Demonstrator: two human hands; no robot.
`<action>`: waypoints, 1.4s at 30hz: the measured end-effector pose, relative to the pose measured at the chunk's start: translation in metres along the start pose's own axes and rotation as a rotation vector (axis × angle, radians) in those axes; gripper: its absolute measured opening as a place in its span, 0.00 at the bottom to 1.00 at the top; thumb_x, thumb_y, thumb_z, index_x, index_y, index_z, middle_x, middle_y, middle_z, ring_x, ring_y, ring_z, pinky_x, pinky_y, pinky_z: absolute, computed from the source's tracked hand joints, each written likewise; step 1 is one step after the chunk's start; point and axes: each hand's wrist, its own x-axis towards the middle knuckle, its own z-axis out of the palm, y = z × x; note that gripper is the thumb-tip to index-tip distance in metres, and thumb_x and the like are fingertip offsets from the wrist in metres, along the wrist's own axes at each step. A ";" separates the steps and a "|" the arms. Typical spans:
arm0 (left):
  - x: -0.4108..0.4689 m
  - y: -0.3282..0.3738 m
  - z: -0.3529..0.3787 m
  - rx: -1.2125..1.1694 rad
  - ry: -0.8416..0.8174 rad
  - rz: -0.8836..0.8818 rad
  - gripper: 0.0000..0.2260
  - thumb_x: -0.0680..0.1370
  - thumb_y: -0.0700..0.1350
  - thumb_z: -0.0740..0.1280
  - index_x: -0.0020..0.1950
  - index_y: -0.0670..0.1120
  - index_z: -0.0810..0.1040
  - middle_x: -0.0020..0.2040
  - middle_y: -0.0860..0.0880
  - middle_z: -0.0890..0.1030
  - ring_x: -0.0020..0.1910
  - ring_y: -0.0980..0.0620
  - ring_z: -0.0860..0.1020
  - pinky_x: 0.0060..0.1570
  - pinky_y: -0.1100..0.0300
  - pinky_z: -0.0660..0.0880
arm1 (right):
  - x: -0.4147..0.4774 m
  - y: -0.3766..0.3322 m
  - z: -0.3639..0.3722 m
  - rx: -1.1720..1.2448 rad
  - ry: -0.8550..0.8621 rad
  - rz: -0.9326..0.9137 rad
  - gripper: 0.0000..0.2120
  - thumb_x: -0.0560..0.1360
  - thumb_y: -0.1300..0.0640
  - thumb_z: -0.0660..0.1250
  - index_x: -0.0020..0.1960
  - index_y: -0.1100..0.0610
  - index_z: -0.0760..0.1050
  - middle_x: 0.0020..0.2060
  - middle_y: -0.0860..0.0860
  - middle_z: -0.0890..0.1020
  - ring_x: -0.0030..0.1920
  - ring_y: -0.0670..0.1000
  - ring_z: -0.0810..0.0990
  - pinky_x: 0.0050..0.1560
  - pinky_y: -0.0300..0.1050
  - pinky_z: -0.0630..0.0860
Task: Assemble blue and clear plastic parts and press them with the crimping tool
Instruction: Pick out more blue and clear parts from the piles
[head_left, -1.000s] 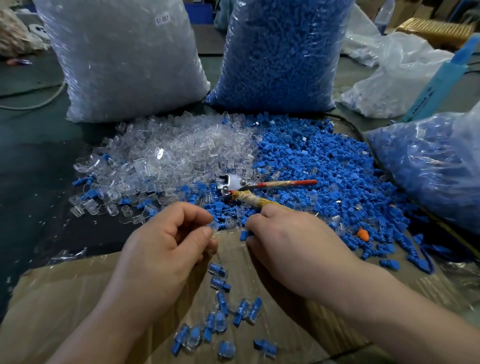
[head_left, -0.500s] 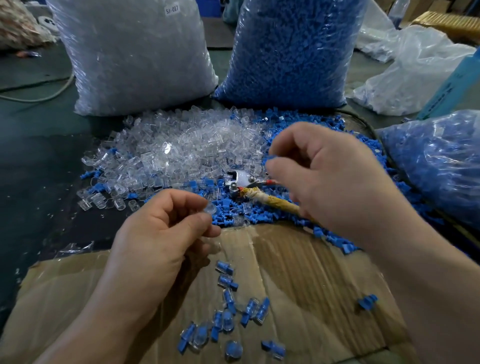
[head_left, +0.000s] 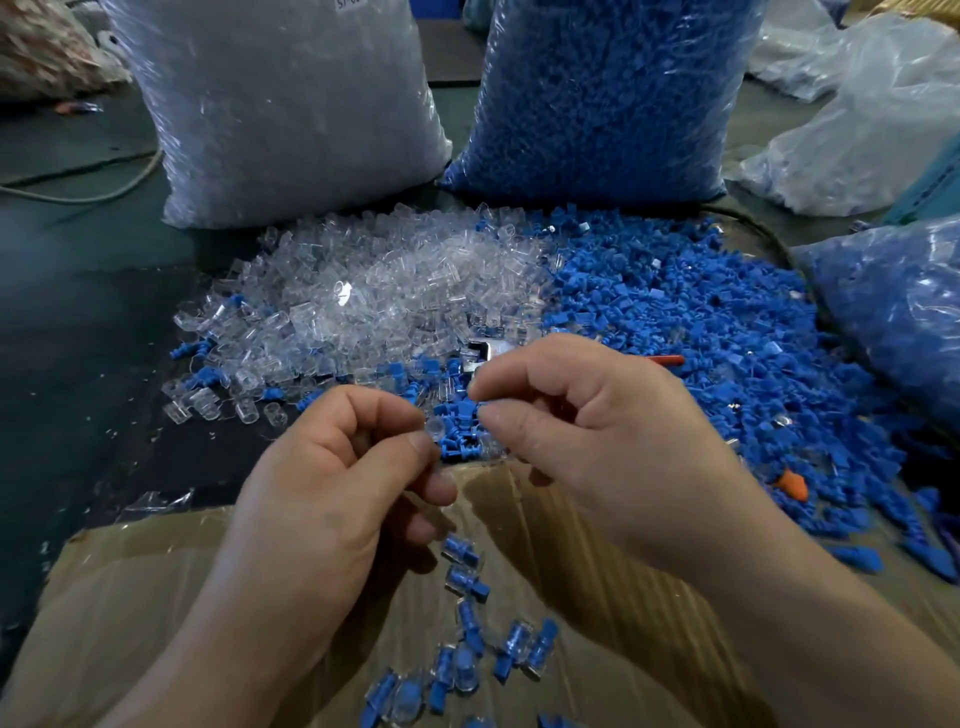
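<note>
Back from the pile, the right hand (head_left: 597, 431) pinches what looks like a blue part (head_left: 471, 410) beside the clear part (head_left: 434, 430) pinched in the left hand (head_left: 337, 483); next, align and push them together.

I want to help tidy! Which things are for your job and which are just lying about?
For the job: left hand with clear part, right hand with blue part, clear pile, blue pile, crimping tool, finished pieces.
Lying about: orange bit, white cable, crumpled bags.
</note>
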 end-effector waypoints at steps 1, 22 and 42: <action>0.000 0.000 0.000 0.005 0.001 0.007 0.09 0.78 0.40 0.69 0.43 0.54 0.82 0.35 0.41 0.84 0.27 0.47 0.80 0.26 0.58 0.76 | 0.000 0.000 0.002 -0.020 0.007 -0.027 0.04 0.76 0.52 0.69 0.49 0.43 0.79 0.41 0.42 0.79 0.42 0.43 0.78 0.43 0.45 0.78; -0.005 0.001 0.001 0.010 -0.051 0.027 0.05 0.73 0.42 0.72 0.44 0.52 0.84 0.33 0.42 0.83 0.29 0.48 0.81 0.28 0.60 0.77 | -0.004 -0.004 0.020 -0.324 0.016 -0.282 0.10 0.78 0.50 0.60 0.51 0.51 0.79 0.44 0.45 0.77 0.44 0.47 0.77 0.41 0.49 0.76; 0.000 -0.001 -0.005 0.089 -0.026 0.070 0.14 0.75 0.35 0.72 0.42 0.55 0.83 0.32 0.42 0.82 0.28 0.49 0.81 0.27 0.64 0.77 | 0.010 0.020 -0.019 -0.990 -0.122 0.183 0.34 0.74 0.34 0.60 0.74 0.45 0.54 0.68 0.48 0.67 0.68 0.55 0.65 0.70 0.56 0.61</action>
